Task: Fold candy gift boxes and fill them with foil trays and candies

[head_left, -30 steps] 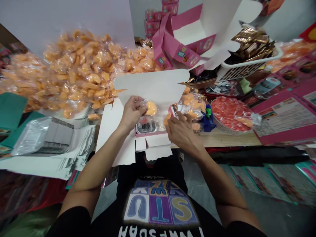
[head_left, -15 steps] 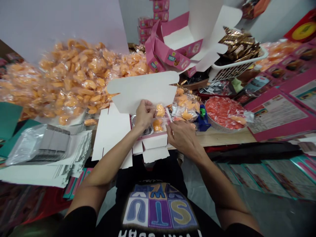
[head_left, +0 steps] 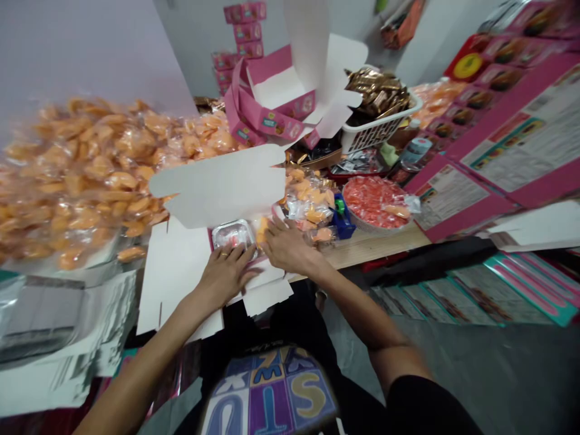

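Observation:
An unfolded box (head_left: 222, 183) lies in front of me, white inside, its lid raised at the back and flaps at the near side. A foil tray (head_left: 234, 234) with something small and red in it sits in the left part of the box. My left hand (head_left: 224, 275) rests with spread fingers on the tray's near edge. Over the box's right part lies my right hand (head_left: 287, 244), fingers extended flat. Beside its fingertips an orange packet (head_left: 261, 229) shows; the rest under that hand is hidden.
Wrapped orange pieces (head_left: 104, 163) are heaped at left. Pink boxes (head_left: 281, 115) and a white basket of brown packets (head_left: 378, 130) stand behind. A bowl of red packets (head_left: 376, 202) is at right, beside a blue tape dispenser (head_left: 344, 220). Stacked white cards (head_left: 106, 326) lie at near left.
The view has turned to the right. My left hand has moved from inside the box to the tray's near edge, fingers now spread. My right hand has moved in over the orange packets.

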`<control>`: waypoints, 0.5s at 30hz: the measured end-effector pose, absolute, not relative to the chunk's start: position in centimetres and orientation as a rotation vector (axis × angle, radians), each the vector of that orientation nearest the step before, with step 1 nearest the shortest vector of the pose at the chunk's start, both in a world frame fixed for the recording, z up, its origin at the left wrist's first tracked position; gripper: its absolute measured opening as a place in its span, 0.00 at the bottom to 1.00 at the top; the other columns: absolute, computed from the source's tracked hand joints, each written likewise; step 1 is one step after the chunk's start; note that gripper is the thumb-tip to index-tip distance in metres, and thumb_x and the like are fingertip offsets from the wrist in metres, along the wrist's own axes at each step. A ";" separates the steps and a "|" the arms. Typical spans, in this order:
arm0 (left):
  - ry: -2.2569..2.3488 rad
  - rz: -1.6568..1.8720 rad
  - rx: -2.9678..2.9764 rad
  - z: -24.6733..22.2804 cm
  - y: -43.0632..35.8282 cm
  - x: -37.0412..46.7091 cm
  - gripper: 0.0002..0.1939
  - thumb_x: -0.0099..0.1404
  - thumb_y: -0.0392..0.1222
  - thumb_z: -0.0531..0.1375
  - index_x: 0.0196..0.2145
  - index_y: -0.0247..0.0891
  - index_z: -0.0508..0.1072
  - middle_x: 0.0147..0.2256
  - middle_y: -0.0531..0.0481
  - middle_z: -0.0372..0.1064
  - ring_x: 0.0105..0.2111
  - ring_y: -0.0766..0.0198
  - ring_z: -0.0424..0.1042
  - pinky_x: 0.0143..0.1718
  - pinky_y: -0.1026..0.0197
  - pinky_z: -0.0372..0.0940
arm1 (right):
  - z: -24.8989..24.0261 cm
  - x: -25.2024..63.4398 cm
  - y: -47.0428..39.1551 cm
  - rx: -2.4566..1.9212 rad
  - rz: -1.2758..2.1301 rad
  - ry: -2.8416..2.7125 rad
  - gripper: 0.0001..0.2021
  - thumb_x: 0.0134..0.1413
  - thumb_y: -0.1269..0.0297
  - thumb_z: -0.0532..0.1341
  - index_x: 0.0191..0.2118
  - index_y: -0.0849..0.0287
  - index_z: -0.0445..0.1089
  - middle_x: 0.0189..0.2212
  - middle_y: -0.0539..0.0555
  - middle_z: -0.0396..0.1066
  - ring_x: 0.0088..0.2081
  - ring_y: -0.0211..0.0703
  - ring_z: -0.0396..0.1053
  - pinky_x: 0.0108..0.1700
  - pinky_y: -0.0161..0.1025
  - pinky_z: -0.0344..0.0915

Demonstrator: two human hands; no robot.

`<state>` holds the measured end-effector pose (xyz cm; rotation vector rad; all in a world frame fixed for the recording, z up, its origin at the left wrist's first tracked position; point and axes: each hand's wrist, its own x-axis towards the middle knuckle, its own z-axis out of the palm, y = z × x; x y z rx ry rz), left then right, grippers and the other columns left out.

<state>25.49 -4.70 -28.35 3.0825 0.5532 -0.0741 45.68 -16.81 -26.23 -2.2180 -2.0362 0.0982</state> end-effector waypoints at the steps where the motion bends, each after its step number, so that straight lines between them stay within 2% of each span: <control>1: 0.546 -0.078 3.107 -28.9 -4.4 25.2 0.27 0.82 0.50 0.59 0.74 0.44 0.71 0.69 0.36 0.73 0.71 0.33 0.69 0.70 0.34 0.65 | -25.9 46.0 -16.6 -2.220 0.124 -2.019 0.20 0.81 0.64 0.52 0.58 0.69 0.78 0.68 0.72 0.71 0.72 0.65 0.63 0.71 0.58 0.62; 5: 0.577 -0.009 3.146 -29.4 -2.5 25.1 0.26 0.83 0.43 0.54 0.74 0.46 0.72 0.66 0.36 0.75 0.69 0.36 0.73 0.69 0.35 0.66 | -24.3 49.6 -17.3 -2.355 0.227 -1.731 0.19 0.71 0.75 0.54 0.57 0.63 0.79 0.56 0.64 0.80 0.57 0.55 0.76 0.58 0.45 0.69; 7: 0.621 -0.015 3.134 -29.1 -1.8 25.4 0.27 0.83 0.42 0.54 0.75 0.45 0.71 0.67 0.35 0.75 0.69 0.36 0.73 0.70 0.35 0.66 | -24.1 52.7 -18.4 -2.536 0.189 -1.463 0.22 0.66 0.78 0.53 0.56 0.64 0.80 0.53 0.66 0.81 0.52 0.55 0.77 0.53 0.43 0.69; 11: 0.647 -0.089 3.102 -28.7 -1.5 25.2 0.28 0.84 0.40 0.52 0.76 0.48 0.70 0.66 0.36 0.76 0.69 0.36 0.73 0.70 0.34 0.65 | -25.7 59.2 -20.9 -2.716 0.031 -1.144 0.25 0.67 0.76 0.51 0.61 0.71 0.78 0.54 0.74 0.80 0.54 0.63 0.77 0.53 0.48 0.70; 15: 0.688 -0.056 3.100 -29.1 -1.8 23.4 0.30 0.80 0.34 0.51 0.75 0.48 0.73 0.65 0.35 0.77 0.67 0.37 0.75 0.68 0.35 0.66 | -27.2 62.5 -21.7 -2.650 -0.099 -1.098 0.25 0.68 0.72 0.51 0.60 0.66 0.81 0.52 0.69 0.83 0.54 0.62 0.78 0.55 0.49 0.71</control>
